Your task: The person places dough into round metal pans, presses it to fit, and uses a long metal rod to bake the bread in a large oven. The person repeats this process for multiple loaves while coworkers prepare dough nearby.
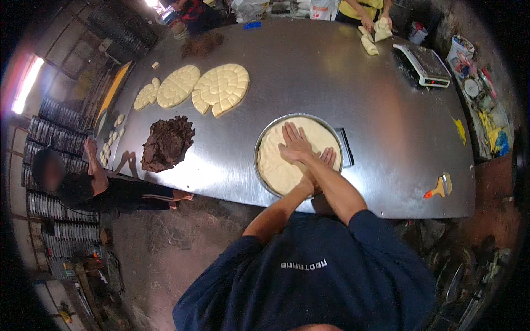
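Pale dough (271, 163) fills a round metal pan (257, 142) on the steel table. My forearms cross above it. My right hand (296, 144) lies palm down on the dough, left of the pan's middle, with the thumb spread. Partly hidden beneath my right forearm, my left hand (328, 157) rests on the dough near the pan's right side, fingers extended. Neither hand grips anything. A dark rectangular bracket (348, 147) juts out at the pan's right rim; whether it is attached cannot be told.
Dark brown paste (169, 142) sits left of the pan. Beyond it lie scored dough discs (221, 87). A brush (440, 186) lies right, a digital scale (426, 66) farther back. One co-worker (95, 182) stands left beside small dough balls (108, 145); another cuts dough (368, 44) opposite.
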Demonstrator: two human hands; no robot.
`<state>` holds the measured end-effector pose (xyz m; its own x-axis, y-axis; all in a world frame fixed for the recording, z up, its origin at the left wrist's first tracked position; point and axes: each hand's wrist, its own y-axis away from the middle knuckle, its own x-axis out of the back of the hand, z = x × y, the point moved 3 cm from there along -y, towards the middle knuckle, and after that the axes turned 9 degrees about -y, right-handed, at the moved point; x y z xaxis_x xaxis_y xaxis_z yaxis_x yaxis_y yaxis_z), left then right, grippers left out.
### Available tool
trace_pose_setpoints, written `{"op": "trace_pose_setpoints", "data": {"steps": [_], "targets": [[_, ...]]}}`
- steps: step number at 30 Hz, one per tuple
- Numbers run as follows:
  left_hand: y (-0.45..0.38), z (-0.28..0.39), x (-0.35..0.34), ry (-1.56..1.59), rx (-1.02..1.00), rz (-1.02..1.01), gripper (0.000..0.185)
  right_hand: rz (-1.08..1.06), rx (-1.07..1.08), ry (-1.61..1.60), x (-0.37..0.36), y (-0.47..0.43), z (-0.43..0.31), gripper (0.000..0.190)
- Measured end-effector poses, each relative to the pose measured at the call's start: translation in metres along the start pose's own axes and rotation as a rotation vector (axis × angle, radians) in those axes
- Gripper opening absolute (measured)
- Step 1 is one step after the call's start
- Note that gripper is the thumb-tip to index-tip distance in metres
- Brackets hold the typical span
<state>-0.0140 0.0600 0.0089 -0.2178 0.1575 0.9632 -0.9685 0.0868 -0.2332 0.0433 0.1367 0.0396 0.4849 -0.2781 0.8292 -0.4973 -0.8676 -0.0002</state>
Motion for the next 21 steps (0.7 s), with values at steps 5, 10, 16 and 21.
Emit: {"op": "trace_pose_setpoints", "data": {"steps": [5,10,16,21], "targets": [[0.001,-0.019,0.006,0.523,0.041,-0.134,0.069,-0.256,-0.432,-1.009,0.033,-0.030,0.048,0.078],[0.031,-0.043,0.054,0.158,0.355,-0.039,0.065,-0.013,-0.586,-0.911,0.079,0.034,0.039,0.083],[0.056,-0.042,0.055,-0.166,0.229,-0.040,0.069,0.626,-0.649,-0.328,0.006,0.088,0.083,0.082],[0.080,-0.071,0.064,-0.103,0.137,-0.128,0.070,0.702,-0.629,-0.906,0.064,0.149,0.096,0.051]]}}
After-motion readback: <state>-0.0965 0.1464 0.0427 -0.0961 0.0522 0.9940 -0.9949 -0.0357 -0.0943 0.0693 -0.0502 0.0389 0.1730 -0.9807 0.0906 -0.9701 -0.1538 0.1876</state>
